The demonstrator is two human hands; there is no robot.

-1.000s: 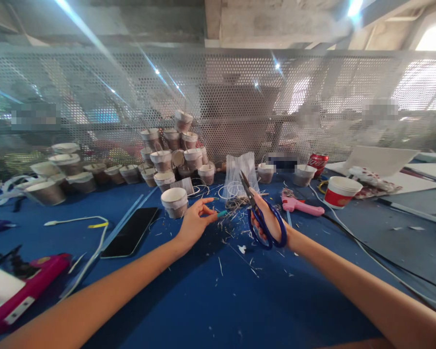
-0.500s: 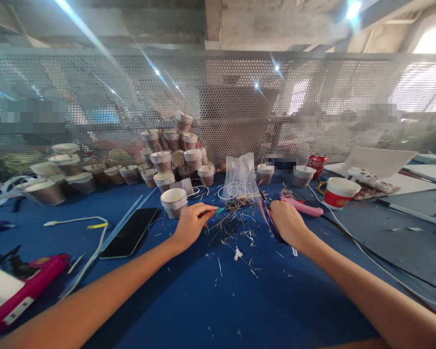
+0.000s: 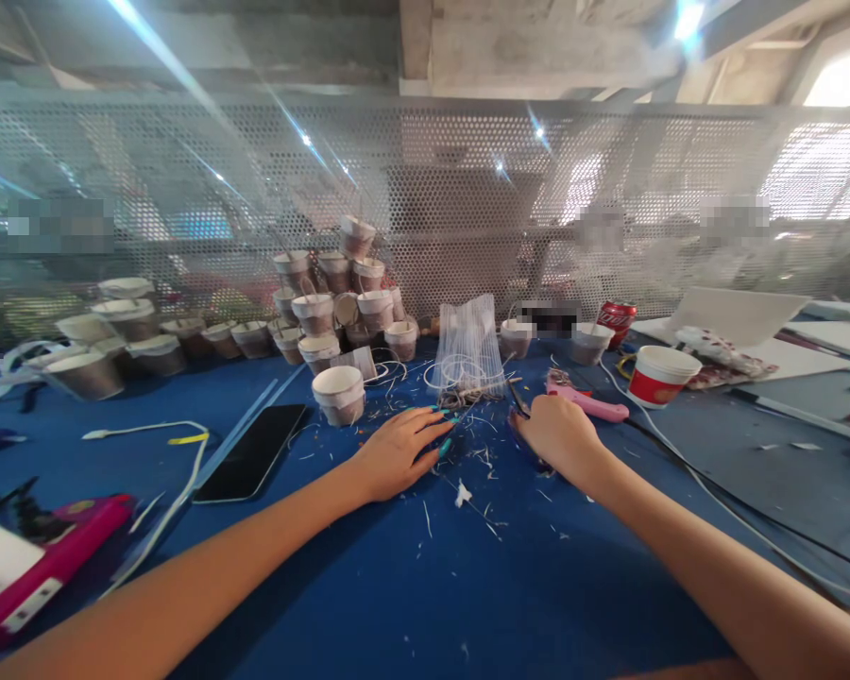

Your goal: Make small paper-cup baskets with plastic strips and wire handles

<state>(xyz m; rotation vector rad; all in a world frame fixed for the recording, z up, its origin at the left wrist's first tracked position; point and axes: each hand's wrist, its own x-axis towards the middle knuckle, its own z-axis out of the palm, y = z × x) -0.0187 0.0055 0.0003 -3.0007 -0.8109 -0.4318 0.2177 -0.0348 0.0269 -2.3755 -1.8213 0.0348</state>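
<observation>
My left hand (image 3: pixel 402 451) is palm down over the blue table, its fingers stretched out beside a small heap of wire-like strands (image 3: pixel 460 397). Whether anything lies under its palm is hidden. My right hand (image 3: pixel 558 430) is closed around blue-handled scissors (image 3: pixel 518 401), whose dark blades point away from me. Just behind my left hand stands a white-rimmed cup (image 3: pixel 338 395). A bundle of clear plastic sticks (image 3: pixel 467 340) lies between and beyond both hands. Scraps and white clippings are scattered on the table between the hands.
At left are a phone (image 3: pixel 253 453), a white cable (image 3: pixel 202 449) and a magenta power strip (image 3: pixel 63 557). Several stacked small buckets (image 3: pixel 315 314) stand at the back. A pink glue gun (image 3: pixel 599 408), a red-and-white paper cup (image 3: pixel 662 382) and a red can (image 3: pixel 618 321) are on the right.
My left hand has gone from a pinch to spread fingers, turned palm down and shifted slightly right and toward me. My right hand still holds the scissors, now tilted lower.
</observation>
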